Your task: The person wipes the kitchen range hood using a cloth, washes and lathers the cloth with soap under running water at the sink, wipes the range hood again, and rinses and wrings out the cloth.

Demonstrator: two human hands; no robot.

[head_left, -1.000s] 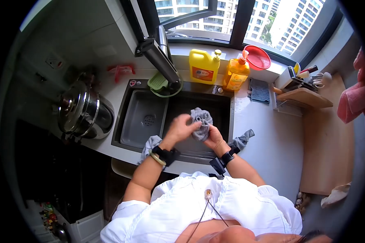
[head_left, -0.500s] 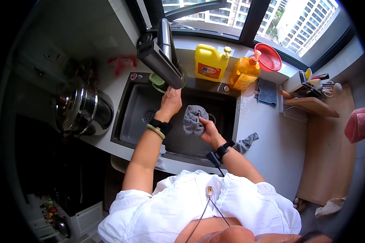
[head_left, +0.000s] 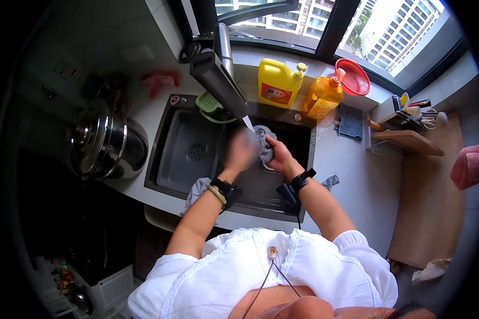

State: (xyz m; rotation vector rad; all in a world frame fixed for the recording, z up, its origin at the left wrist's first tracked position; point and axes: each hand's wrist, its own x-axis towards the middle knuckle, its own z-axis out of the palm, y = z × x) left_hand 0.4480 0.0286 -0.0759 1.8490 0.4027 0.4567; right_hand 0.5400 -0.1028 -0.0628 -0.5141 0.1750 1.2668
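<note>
A wet-looking grey cloth (head_left: 264, 143) is bunched up over the right basin of the dark sink (head_left: 189, 183), below the faucet (head_left: 218, 82). Water (head_left: 248, 123) runs from the spout down to the cloth. My right hand (head_left: 282, 157) grips the cloth from its right side. Smeared by motion, my left hand (head_left: 240, 151) is at the cloth's left side, and its fingers cannot be made out. Another grey cloth (head_left: 198, 192) hangs over the sink's front edge, near my left wrist. Part of a further grey cloth (head_left: 330, 182) shows on the counter beyond my right forearm.
A yellow jug (head_left: 278, 85) and an orange soap bottle (head_left: 322, 100) stand behind the sink. A red strainer (head_left: 353, 77) is on the sill. A steel pot (head_left: 109, 143) stands left. A blue-grey cloth (head_left: 349, 122) and a knife rack (head_left: 391, 114) are at the right.
My left hand went up to the faucet, then came back down beside the cloth. Water now runs. My right hand has moved the cloth up and right, under the spout.
</note>
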